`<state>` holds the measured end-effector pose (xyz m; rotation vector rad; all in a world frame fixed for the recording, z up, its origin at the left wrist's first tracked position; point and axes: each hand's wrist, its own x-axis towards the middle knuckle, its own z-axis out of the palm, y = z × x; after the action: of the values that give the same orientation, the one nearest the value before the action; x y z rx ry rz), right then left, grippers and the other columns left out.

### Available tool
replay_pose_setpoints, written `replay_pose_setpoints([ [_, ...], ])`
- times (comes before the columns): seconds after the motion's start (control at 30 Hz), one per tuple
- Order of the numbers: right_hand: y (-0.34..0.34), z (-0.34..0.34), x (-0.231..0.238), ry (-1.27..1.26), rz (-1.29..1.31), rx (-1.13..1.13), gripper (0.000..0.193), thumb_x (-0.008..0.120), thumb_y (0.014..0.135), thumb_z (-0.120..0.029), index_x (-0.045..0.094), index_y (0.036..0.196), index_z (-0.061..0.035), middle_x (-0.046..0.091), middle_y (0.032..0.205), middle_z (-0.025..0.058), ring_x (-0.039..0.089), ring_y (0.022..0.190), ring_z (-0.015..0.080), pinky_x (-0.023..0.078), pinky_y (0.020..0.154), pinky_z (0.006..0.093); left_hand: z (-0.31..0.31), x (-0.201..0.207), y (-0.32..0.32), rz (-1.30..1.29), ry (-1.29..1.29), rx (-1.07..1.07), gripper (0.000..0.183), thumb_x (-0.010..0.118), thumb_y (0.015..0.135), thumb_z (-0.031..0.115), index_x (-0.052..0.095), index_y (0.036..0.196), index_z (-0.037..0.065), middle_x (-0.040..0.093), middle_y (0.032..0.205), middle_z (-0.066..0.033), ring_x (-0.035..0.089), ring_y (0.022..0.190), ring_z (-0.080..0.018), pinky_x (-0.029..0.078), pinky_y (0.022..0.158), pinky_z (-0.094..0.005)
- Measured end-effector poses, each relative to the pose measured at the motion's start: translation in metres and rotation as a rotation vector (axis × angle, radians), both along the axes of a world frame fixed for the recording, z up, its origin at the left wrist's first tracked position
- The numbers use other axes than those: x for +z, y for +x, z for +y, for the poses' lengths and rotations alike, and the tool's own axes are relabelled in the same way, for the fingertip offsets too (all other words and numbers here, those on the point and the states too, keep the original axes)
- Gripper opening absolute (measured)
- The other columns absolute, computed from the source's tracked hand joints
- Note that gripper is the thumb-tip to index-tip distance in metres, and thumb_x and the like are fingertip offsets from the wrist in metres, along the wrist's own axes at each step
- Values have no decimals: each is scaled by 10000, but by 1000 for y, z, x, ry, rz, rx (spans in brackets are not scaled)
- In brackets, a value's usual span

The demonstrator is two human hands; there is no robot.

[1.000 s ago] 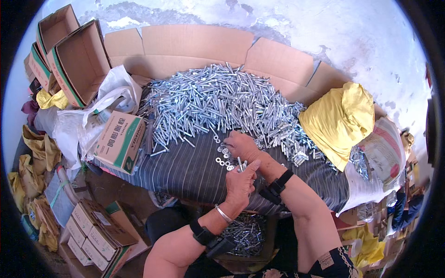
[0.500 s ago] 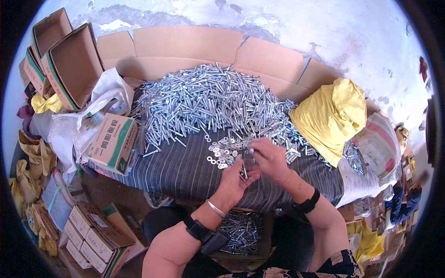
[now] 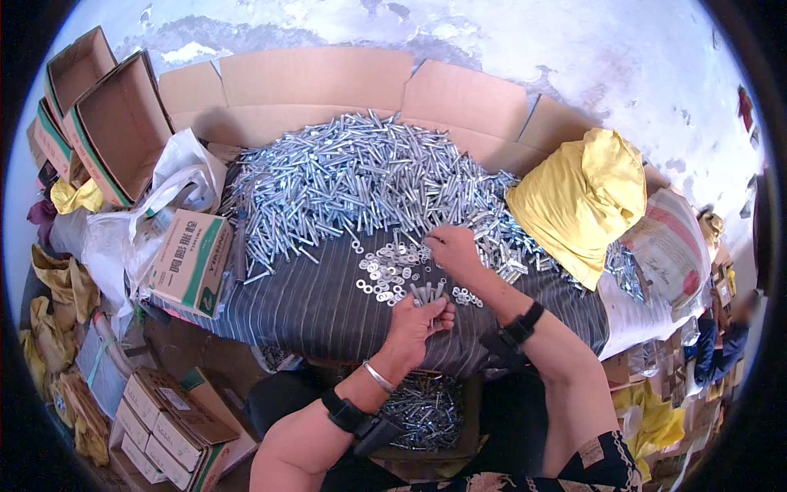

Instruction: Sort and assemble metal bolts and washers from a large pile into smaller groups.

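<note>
Several metal bolts (image 3: 427,292) stand up out of my left hand (image 3: 416,322), which is closed round them above the striped dark cloth (image 3: 311,299). My right hand (image 3: 456,248) is a little farther off and to the right, its fingertips drawn together at the edge of the loose washers; what they pinch, if anything, is hidden. Flat round washers (image 3: 379,271) lie scattered just beyond my left hand. A small cluster of metal rings or nuts (image 3: 467,298) sits to its right. Behind them spreads a large heap of silver bolts (image 3: 352,176).
Cardboard sheets (image 3: 320,78) wall the heap at the back. A yellow sack (image 3: 578,201) stands at right, a printed carton (image 3: 191,262) at left. Between my legs is a box of metal pieces (image 3: 422,414). Open cartons (image 3: 123,123) are stacked far left. Another person (image 3: 725,344) is at far right.
My right hand has moved away from my left hand, farther off and slightly left, to the washers. My left hand has turned, and the bolts in it now point up and show more.
</note>
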<state>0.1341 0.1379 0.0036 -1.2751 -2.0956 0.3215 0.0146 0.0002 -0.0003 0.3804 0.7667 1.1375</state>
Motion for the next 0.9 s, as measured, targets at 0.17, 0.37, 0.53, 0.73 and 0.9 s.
replay_pose_setpoints([
  [0.17,-28,33,-19,-91,-414,-118,240,623,745,-244,665,726,-8,645,780,204,629,783,386,508,732,464,1,1,-5,-9,-16,-6,111,699,787,63,594,823,59,620,733,-24,570,602,-119,418,478,-255],
  [0.37,-34,41,-15,-272,-371,-201,324,620,665,-299,692,793,-9,651,837,225,640,822,383,512,775,447,-4,17,-11,-2,-86,22,160,728,774,91,574,816,87,500,622,62,412,482,-33,248,380,-192],
  [0.53,-49,37,-5,-267,-349,-174,343,612,660,-294,677,781,20,645,817,249,645,808,389,516,759,445,-2,20,-13,2,-117,34,165,728,789,121,574,841,89,467,606,71,395,475,-18,229,366,-175],
  [0.73,-72,26,0,-349,-396,-238,321,664,664,-238,676,858,18,658,906,241,649,875,379,518,799,436,3,6,-16,-92,-101,101,138,692,830,143,594,888,63,555,659,21,446,492,-44,277,375,-183],
  [0.9,-49,28,4,-291,-406,-215,306,665,663,-254,681,807,16,671,794,207,665,749,361,529,745,416,6,6,-16,-126,-129,129,109,655,855,128,586,881,47,616,710,-56,533,536,-86,441,463,-216],
])
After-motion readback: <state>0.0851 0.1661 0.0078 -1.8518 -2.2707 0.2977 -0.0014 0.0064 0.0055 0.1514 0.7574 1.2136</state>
